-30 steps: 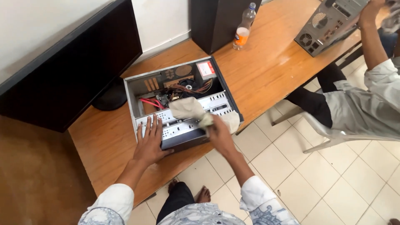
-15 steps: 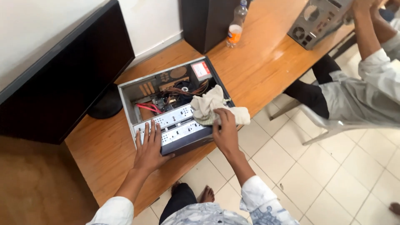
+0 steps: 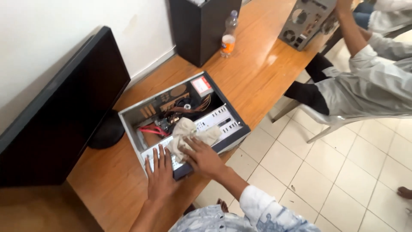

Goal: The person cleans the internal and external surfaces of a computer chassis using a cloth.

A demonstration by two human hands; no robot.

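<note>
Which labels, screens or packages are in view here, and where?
Monitor: left on the desk, large flat black screen, dark.
Sticker: inside the open computer case, far corner, square, white and red.
Bottle: far on the desk beside a black tower, clear plastic, orange drink, coloured label band.

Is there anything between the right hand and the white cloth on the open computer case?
Nothing visible. The right hand presses directly on the white cloth, which lies on the metal drive bay of the open computer case. The left hand rests beside it.
</note>
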